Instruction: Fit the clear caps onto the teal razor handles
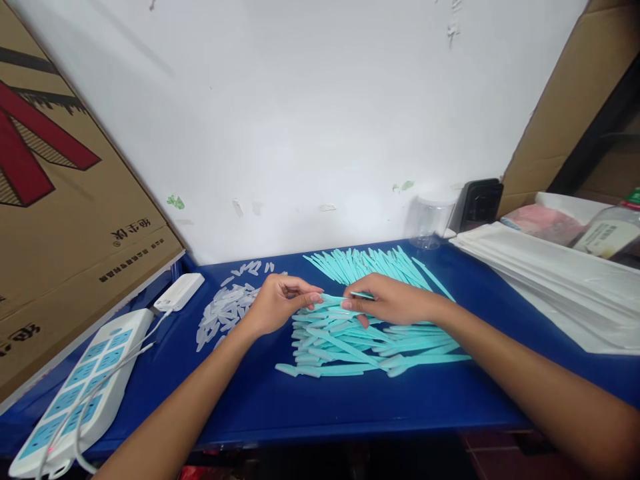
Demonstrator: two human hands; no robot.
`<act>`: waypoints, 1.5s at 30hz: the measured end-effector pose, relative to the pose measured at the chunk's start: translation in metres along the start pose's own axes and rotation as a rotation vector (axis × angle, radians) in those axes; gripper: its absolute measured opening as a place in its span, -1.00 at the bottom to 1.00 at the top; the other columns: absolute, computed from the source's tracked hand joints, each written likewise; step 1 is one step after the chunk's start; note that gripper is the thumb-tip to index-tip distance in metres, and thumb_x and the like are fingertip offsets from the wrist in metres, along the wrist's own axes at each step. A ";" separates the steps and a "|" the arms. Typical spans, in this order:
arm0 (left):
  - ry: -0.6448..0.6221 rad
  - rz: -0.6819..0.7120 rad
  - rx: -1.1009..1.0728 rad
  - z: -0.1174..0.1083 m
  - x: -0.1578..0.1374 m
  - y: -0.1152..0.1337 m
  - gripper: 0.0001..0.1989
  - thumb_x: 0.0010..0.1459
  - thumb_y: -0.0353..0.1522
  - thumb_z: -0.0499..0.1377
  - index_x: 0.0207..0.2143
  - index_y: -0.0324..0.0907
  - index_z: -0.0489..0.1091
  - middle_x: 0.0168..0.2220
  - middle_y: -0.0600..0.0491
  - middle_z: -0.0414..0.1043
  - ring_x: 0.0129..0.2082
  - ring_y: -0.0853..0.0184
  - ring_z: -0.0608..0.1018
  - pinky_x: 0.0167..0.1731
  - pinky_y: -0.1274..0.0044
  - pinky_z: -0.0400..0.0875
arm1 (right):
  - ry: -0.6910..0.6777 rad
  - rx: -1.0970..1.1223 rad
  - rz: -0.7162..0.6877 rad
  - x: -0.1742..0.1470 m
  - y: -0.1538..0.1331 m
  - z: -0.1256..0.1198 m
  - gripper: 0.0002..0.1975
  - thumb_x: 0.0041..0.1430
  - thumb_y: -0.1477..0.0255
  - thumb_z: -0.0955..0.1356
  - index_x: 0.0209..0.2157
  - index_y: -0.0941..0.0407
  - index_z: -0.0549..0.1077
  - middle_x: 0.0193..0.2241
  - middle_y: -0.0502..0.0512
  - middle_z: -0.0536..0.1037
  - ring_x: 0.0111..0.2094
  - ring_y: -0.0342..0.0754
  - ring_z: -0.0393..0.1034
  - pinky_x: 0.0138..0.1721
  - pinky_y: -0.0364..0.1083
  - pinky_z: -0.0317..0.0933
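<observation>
Between my hands is a mint-green eyebrow razor (pixel 332 302). My left hand (pixel 283 303) is closed, pinching its left end between thumb and fingertips. My right hand (pixel 385 298) is closed around the handle side, and another thin green handle sticks out between its fingers. Right below lies a heap of mint-green razors (pixel 335 343), many with pale covers over their blade ends. Beside my left hand is a loose pile of small translucent blade caps (pixel 227 308). Behind my right hand, more green razors (pixel 360 263) lie in a fanned row.
A white power strip (pixel 85 393) with cables and a small white adapter (pixel 179 292) sit left on the blue table (pixel 280 417). A clear plastic jar (pixel 429 223) stands by the wall. White bags (pixel 555 287) are stacked at right. A large cardboard box (pixel 75 220) borders the left.
</observation>
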State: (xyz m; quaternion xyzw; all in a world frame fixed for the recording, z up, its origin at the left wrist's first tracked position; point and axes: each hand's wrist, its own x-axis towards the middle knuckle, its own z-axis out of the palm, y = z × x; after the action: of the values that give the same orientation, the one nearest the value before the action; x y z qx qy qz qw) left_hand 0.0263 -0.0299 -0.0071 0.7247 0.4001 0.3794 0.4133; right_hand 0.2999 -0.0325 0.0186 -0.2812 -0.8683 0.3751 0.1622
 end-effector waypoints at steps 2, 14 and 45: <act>0.003 0.014 0.017 0.002 -0.001 -0.001 -0.74 0.12 -0.19 0.41 -0.29 -0.22 0.66 -0.35 -0.08 0.66 -0.40 0.28 0.63 -0.38 0.50 0.55 | 0.009 -0.002 -0.007 0.000 -0.001 0.001 -0.46 0.41 0.03 0.24 -0.46 0.14 0.49 -0.54 0.01 0.54 -0.59 -0.18 0.18 -0.48 -0.13 0.06; 0.022 0.079 0.177 0.005 -0.002 0.011 -0.66 0.22 -0.10 0.30 -0.19 -0.20 0.60 -0.28 -0.06 0.63 -0.32 0.27 0.62 -0.33 0.50 0.51 | 0.065 -0.033 0.029 0.000 -0.003 0.000 -0.47 0.39 0.03 0.26 -0.46 0.14 0.53 -0.52 0.02 0.55 -0.58 -0.17 0.21 -0.47 -0.13 0.08; 0.074 -0.038 -0.051 0.014 0.001 0.004 -0.53 0.12 -0.14 0.38 -0.01 -0.21 0.47 -0.34 -0.06 0.66 -0.37 0.22 0.67 -0.41 0.52 0.47 | 0.102 -0.016 0.080 -0.001 0.000 -0.003 -0.57 0.37 0.02 0.28 -0.35 0.09 0.41 -0.47 0.03 0.61 -0.52 -0.10 0.32 -0.38 -0.09 0.12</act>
State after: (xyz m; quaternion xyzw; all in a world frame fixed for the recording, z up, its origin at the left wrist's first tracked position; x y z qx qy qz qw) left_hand 0.0396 -0.0349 -0.0080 0.6915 0.4192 0.4081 0.4237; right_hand 0.3020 -0.0317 0.0209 -0.3356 -0.8500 0.3594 0.1889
